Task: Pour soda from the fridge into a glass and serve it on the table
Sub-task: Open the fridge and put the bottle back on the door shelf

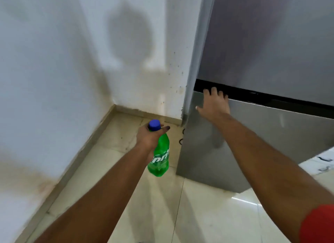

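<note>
My left hand (149, 137) grips the neck of a green soda bottle (160, 159) with a blue cap, which hangs upright over the floor in the lower middle of the view. To its right stands a grey two-door fridge (262, 43). My right hand (214, 104) lies flat with fingers spread on the top left corner of the lower fridge door (253, 143), fingertips at the dark gap between the doors. Both doors look shut. No glass or table is in view.
A stained white wall (54, 70) forms a corner to the left of the fridge. The floor (162, 206) is glossy beige tile. A dark cable (181, 140) lies at the fridge's left side. A white patterned surface (321, 161) shows at the right edge.
</note>
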